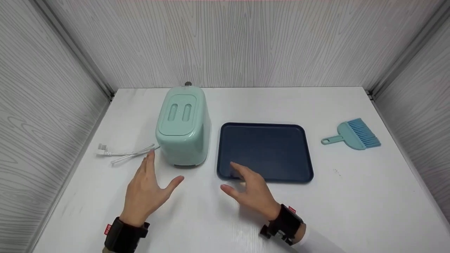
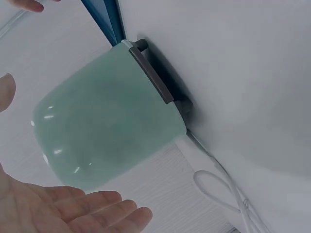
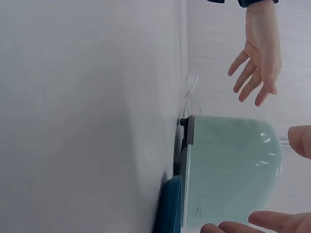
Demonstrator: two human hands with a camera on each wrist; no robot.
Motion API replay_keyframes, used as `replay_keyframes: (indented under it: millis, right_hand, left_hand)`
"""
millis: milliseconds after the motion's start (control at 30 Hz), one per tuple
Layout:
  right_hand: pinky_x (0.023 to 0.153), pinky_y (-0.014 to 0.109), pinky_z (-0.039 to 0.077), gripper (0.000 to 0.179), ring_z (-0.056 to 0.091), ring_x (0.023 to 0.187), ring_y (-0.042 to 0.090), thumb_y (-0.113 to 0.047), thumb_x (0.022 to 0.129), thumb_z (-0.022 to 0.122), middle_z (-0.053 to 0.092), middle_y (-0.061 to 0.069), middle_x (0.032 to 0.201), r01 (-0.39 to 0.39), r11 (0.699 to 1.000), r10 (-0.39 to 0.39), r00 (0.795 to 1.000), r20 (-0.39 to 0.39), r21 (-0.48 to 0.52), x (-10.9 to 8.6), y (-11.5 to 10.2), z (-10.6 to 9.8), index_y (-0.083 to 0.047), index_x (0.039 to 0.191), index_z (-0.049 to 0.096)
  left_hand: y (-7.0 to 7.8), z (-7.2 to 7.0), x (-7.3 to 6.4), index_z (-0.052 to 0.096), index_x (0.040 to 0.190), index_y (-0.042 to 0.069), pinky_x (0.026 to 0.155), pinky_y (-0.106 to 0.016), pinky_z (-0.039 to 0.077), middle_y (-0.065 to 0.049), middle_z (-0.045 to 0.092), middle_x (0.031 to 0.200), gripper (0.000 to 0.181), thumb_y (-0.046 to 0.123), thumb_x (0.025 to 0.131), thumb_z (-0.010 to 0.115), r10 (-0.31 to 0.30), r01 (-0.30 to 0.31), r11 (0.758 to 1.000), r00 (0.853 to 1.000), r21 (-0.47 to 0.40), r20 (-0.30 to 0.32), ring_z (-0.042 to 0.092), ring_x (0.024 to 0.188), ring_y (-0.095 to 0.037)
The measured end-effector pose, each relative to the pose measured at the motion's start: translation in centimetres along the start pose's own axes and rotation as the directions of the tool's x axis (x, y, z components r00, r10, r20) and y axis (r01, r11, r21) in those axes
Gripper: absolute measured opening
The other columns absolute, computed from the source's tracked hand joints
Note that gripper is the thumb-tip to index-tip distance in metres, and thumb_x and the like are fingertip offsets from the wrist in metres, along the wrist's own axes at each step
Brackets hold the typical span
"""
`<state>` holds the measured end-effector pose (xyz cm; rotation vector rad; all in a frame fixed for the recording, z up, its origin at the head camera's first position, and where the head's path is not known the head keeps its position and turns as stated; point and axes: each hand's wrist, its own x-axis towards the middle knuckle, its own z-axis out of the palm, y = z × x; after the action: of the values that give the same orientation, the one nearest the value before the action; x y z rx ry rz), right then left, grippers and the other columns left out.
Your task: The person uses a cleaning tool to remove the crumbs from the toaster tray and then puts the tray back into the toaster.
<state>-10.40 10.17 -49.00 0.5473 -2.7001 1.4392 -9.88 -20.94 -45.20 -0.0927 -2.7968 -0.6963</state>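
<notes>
A mint-green toaster [image 1: 190, 147] with a lid [image 1: 179, 116] over its top stands left of the middle of the table. My left hand [image 1: 144, 193] hovers in front of its near left corner, thumb spread from straight fingers, touching nothing. My right hand [image 1: 253, 191] is above the front left corner of a dark blue tray [image 1: 267, 151], fingers and thumb apart, holding nothing. In the left wrist view the toaster [image 2: 112, 116] is beyond the left palm [image 2: 29, 208]. The right wrist view has the toaster [image 3: 228, 170] beyond the right fingers [image 3: 272, 221].
A white power cord with its plug [image 1: 103, 149] lies left of the toaster. A light blue hand brush [image 1: 353, 135] lies on the right side of the white table [image 1: 351, 203]. Wood-patterned panels [image 1: 246, 42] stand at the back and both sides.
</notes>
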Motion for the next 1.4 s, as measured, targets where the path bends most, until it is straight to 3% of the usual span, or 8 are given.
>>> replay_keyframes:
  millis: [167,367,467,600,767,933,1167,1400]
  right_hand:
    - [0.108,0.044,0.061,0.074,0.068,0.13,0.034,-0.046,0.099,0.072,0.065,0.022,0.144,-0.087,0.977,0.075,0.995,0.068,0.193,0.9,-0.5,1.5,0.002,0.151,0.051]
    - [0.109,0.035,0.06,0.067,0.068,0.128,0.036,-0.038,0.103,0.07,0.063,0.023,0.145,-0.155,0.927,0.128,0.987,0.099,0.34,1.8,-0.7,3.5,0.002,0.152,0.049]
    - [0.104,0.035,0.062,0.062,0.071,0.123,0.036,-0.032,0.103,0.071,0.067,0.024,0.139,-0.19,0.907,0.166,0.982,0.095,0.377,2.5,-0.9,4.5,0.005,0.149,0.053]
    - [0.092,0.034,0.066,0.057,0.074,0.114,0.036,-0.025,0.102,0.072,0.071,0.026,0.132,-0.251,0.853,0.219,0.968,0.122,0.458,3.4,-1.3,6.0,0.009,0.144,0.056]
    - [0.09,0.035,0.068,0.057,0.077,0.107,0.028,-0.023,0.1,0.072,0.072,0.023,0.127,-0.367,0.71,0.317,0.929,0.193,0.601,4.1,-2.0,8.0,0.01,0.144,0.055]
    - [0.096,0.035,0.067,0.058,0.077,0.104,0.021,-0.019,0.101,0.07,0.071,0.021,0.128,-0.436,0.57,0.397,0.888,0.231,0.696,4.3,-2.6,9.7,0.012,0.146,0.05]
    - [0.098,0.035,0.066,0.059,0.077,0.105,0.024,-0.013,0.103,0.065,0.069,0.025,0.13,-0.443,0.436,0.46,0.858,0.229,0.783,5.2,-2.8,11.3,0.014,0.149,0.042]
    - [0.1,0.034,0.065,0.058,0.076,0.111,0.027,-0.01,0.102,0.064,0.067,0.026,0.133,-0.449,0.311,0.511,0.822,0.251,0.838,6.6,-2.7,12.3,0.015,0.148,0.042]
  left_hand:
    - [0.0,-0.6,1.0,0.024,0.165,-0.002,0.105,-0.067,0.056,-0.032,0.044,0.161,0.118,0.056,0.083,0.085,0.047,-0.047,0.999,0.998,0.001,-0.041,0.051,0.144,-0.05]
    - [0.3,-1.0,1.9,0.018,0.168,0.003,0.105,-0.07,0.055,-0.032,0.04,0.163,0.119,0.054,0.084,0.085,0.077,-0.078,0.997,0.996,-0.008,-0.046,0.049,0.145,-0.052]
    - [0.6,-1.1,2.4,0.017,0.169,0.004,0.104,-0.071,0.055,-0.032,0.037,0.165,0.119,0.054,0.084,0.085,0.094,-0.094,0.995,0.994,-0.01,-0.048,0.049,0.145,-0.054]
    - [0.9,-1.3,3.2,0.024,0.167,0.002,0.105,-0.071,0.054,-0.032,0.035,0.167,0.115,0.051,0.084,0.087,0.121,-0.122,0.993,0.991,-0.003,-0.059,0.046,0.147,-0.053]
    - [1.3,-1.1,4.4,0.032,0.164,-0.001,0.114,-0.071,0.048,-0.033,0.03,0.169,0.108,0.048,0.085,0.087,0.193,-0.193,0.981,0.98,0.02,-0.054,0.032,0.156,-0.052]
    - [1.6,-0.9,5.4,0.032,0.165,0.005,0.12,-0.069,0.043,-0.03,0.024,0.172,0.103,0.046,0.087,0.085,0.263,-0.263,0.964,0.965,0.04,-0.012,0.024,0.16,-0.052]
    - [1.7,-0.7,6.3,0.036,0.165,0.009,0.126,-0.067,0.037,-0.028,0.026,0.172,0.095,0.043,0.09,0.083,0.278,-0.28,0.959,0.959,0.037,0.044,0.02,0.161,-0.05]
    - [1.3,-0.6,6.9,0.042,0.162,0.01,0.121,-0.067,0.044,-0.029,0.031,0.169,0.085,0.037,0.092,0.083,0.311,-0.313,0.949,0.95,0.043,0.031,0.024,0.16,-0.052]
